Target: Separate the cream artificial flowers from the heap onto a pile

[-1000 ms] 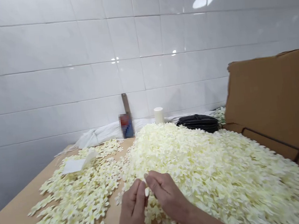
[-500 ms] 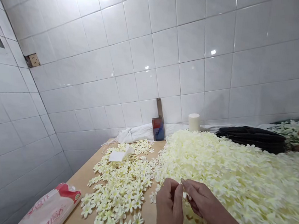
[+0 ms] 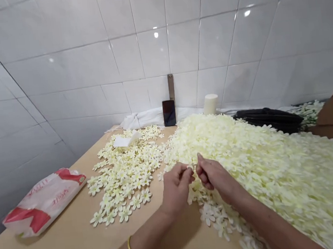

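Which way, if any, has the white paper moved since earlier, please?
No, the paper still lies on the smaller flower pile, left of the metal strip.

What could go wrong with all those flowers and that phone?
The right hand is just beside the big heap of flower heads, so a bump might make some slide down.

The smaller flower spread lies very close to that heap, so the two might get mixed.

The smartphone stands upright, so a knock could tip it over.
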A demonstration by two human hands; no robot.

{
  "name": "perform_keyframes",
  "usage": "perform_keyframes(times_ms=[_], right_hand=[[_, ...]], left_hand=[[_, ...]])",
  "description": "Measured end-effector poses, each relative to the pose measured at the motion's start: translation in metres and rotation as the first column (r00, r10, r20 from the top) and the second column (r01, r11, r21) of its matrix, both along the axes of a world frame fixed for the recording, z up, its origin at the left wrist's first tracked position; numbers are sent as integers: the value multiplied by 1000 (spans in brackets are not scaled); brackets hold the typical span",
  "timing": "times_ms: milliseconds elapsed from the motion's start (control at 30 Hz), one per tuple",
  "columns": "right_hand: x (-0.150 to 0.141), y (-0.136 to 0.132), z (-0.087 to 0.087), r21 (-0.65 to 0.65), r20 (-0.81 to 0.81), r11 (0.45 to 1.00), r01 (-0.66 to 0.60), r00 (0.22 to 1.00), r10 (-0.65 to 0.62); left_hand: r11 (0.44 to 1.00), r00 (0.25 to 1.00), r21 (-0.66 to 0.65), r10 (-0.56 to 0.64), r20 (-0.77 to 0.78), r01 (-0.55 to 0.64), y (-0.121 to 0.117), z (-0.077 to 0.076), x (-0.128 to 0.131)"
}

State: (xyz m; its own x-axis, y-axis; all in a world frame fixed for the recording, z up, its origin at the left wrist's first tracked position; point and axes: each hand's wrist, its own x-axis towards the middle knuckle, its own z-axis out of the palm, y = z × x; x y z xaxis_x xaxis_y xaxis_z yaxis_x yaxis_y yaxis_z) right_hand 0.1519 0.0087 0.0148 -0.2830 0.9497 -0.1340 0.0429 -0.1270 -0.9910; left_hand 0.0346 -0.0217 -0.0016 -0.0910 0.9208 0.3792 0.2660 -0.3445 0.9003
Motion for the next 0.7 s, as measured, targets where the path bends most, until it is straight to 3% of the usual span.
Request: perform_keyframes(times_ms=[67, 133, 333, 467, 567, 633, 700], right_hand=[[3, 1, 0, 71, -13, 997, 31, 999, -31], [5, 1, 0, 115, -48, 993, 12, 999, -7], [6, 1, 3, 84, -92, 992, -94, 991, 102], [10, 3, 3, 100, -163, 974, -203, 962, 218], [12, 1, 4, 169, -52, 969, -182, 980, 194], [9, -2, 3, 256, 145, 952, -168, 980, 133], [3, -8, 2, 426, 352, 896, -124, 935, -38]], left_hand=[[982, 960, -174, -17, 279, 68, 3, 3, -2], [962, 892, -236, -17, 452, 138, 5, 4, -5], [908, 751, -257, -89, 654, 331, 6, 4, -7], [874, 753, -282, -133, 644, 396, 5, 7, -8], [862, 812, -325, -154, 564, 389, 3, 7, -7], [891, 890, -350, -114, 441, 287, 1, 5, -4], [949, 963, -297, -23, 268, 105, -1, 4, 1]])
